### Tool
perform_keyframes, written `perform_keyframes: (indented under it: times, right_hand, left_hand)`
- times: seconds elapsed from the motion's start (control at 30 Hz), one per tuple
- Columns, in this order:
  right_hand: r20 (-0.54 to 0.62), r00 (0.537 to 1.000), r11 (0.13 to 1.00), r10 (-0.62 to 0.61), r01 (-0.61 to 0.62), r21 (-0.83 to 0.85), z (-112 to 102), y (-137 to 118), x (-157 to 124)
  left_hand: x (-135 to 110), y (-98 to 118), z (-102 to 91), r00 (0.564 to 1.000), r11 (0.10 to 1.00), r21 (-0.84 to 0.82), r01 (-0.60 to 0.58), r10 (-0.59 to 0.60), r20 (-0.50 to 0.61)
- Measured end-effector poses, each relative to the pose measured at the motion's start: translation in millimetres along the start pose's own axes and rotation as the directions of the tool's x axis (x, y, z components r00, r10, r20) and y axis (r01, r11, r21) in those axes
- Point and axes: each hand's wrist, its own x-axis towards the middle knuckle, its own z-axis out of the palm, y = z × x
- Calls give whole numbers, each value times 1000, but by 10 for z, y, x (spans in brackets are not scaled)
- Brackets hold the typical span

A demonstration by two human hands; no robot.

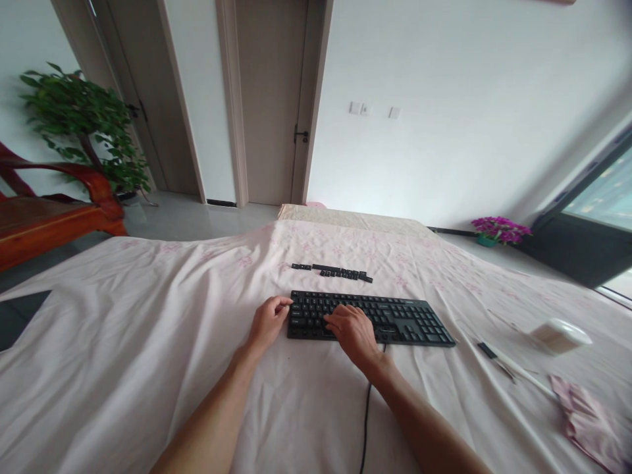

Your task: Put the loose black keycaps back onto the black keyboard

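Note:
A black keyboard (415, 321) lies on the pink flowered cloth, with gaps along its bottom row where keycaps are off. My left hand (269, 322) is at its left end, thumb and fingers closed together on the edge. Over the lower left keys lies my right hand (353, 329), its fingers bent and drawn together; whatever may be between the fingertips is hidden. Behind the keyboard, several loose black keycaps (340, 272) are laid out in short rows, a long space bar key (326, 267) among them. A black cable (367, 421) runs from the keyboard towards me, past my right wrist.
To the right on the cloth (424, 408) are a brush-like tool with a black end (487, 350), a white rounded pack (560, 336) and a pink cloth (587, 421). A dark flat panel (22, 319) lies at the left edge. A wooden chair (59, 210) stands beyond.

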Motion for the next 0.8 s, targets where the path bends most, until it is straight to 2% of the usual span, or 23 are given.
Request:
perform_keyframes:
  times: [0.17,0.47,0.8]
  right_hand:
    - [-11,999,999,-31,30,-26,16,-18,9]
    - [41,997,990,-64,69,-125,-10,-91,14]
    - [34,993,969,-110,115,-217,22,-162,-118]
  left_hand:
    - [0,-9,-1,1000,1000,-8,0,0,0]
    - [-5,-4,2,1000,1000,-2,6,-6,9]
    - [-6,40,-2,1000,1000,10,15,-15,-2]
